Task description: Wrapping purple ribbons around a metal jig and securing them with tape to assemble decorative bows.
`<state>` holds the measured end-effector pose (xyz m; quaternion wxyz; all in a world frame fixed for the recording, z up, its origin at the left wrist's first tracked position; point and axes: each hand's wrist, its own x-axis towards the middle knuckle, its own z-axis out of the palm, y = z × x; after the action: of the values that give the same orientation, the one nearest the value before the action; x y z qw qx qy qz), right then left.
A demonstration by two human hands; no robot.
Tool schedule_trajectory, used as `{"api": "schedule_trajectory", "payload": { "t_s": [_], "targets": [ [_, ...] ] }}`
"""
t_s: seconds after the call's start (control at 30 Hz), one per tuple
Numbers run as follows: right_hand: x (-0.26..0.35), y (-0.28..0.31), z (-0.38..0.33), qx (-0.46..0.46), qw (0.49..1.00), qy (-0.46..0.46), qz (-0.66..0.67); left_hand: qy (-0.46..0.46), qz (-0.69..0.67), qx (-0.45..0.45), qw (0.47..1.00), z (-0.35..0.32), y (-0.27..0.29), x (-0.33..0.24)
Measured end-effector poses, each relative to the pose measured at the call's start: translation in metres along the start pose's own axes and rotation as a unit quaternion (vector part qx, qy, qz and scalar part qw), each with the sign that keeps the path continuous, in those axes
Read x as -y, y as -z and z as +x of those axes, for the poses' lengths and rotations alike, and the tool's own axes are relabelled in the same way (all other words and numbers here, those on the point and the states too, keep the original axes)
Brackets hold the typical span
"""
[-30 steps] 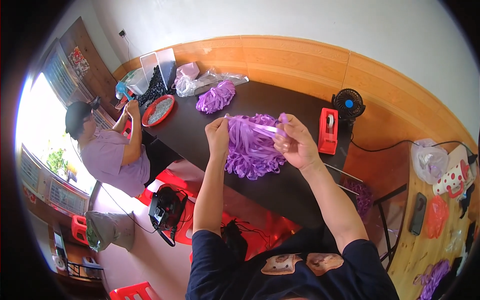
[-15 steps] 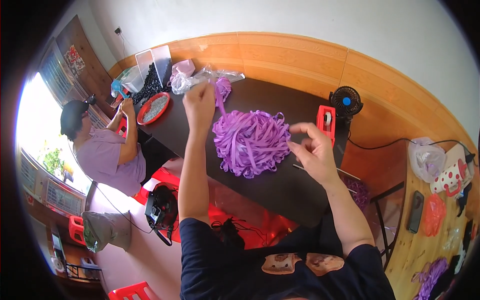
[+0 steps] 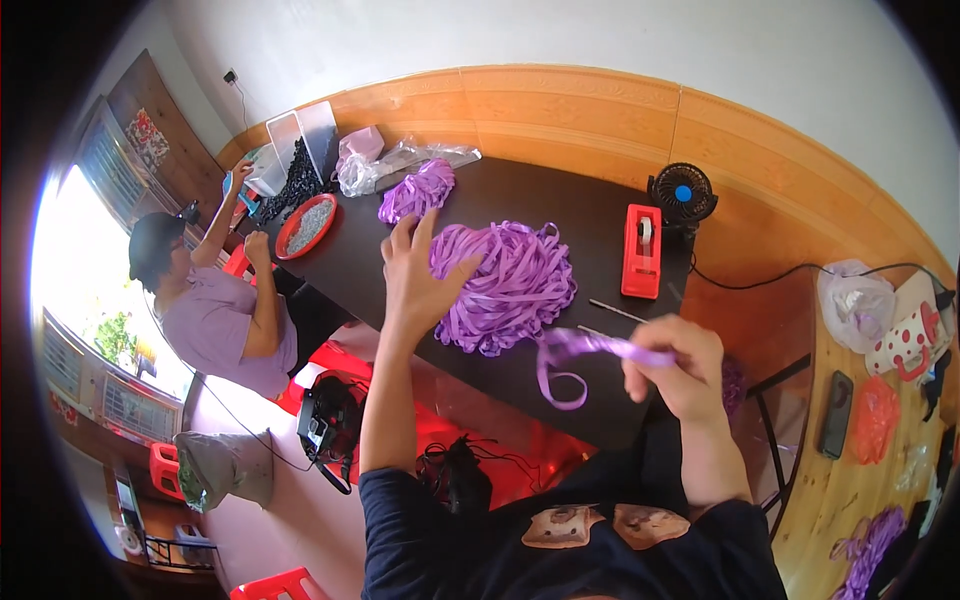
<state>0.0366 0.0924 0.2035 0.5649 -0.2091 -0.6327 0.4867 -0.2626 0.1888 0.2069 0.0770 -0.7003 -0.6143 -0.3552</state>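
Observation:
A large heap of purple ribbon [image 3: 505, 285] lies on the dark table. My left hand [image 3: 418, 275] is at the heap's left side, fingers spread and holding nothing. Toward the table's near right, my right hand [image 3: 685, 365] is closed on a purple ribbon strip [image 3: 600, 345], whose looped, motion-blurred end hangs to the left, apart from my left hand. Beyond my left hand sits a smaller bundle of purple ribbon [image 3: 420, 190]. A thin rod [image 3: 618, 311] lies between the heap and my right hand.
A red tape dispenser [image 3: 642, 255] and a black fan [image 3: 683, 195] stand at the table's right end. At the far left are a red bowl [image 3: 306, 228] of grey bits and black pieces [image 3: 292, 185]. A person [image 3: 225, 320] sits there. A wooden table [image 3: 805, 495] stands right.
My left hand has let go of ribbon and come down, opening beside the heap. My right hand has moved right and nearer, now holding a ribbon strip. The co-worker has raised an arm.

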Motion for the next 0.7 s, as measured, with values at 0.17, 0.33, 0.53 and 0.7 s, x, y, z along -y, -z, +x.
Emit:
{"api": "schedule_trajectory", "payload": {
  "t_s": [0.17,0.33,0.53,0.7],
  "targets": [
    [0.005,0.021,-0.058,-0.04,0.997,-0.001,0.066,0.095,0.004,0.112,0.989,-0.012,-0.086,0.064],
    [-0.003,0.05,-0.117,-0.114,0.991,-0.065,0.025,0.027,-0.119,-0.013,0.992,0.053,-0.097,0.066],
    [-0.001,0.059,-0.147,-0.204,0.972,-0.112,-0.009,-0.021,-0.112,-0.134,0.984,0.176,-0.045,-0.014],
    [0.0,0.061,-0.156,-0.229,0.966,-0.119,-0.03,0.011,-0.141,-0.194,0.971,0.198,-0.014,-0.014]
  ]
}}
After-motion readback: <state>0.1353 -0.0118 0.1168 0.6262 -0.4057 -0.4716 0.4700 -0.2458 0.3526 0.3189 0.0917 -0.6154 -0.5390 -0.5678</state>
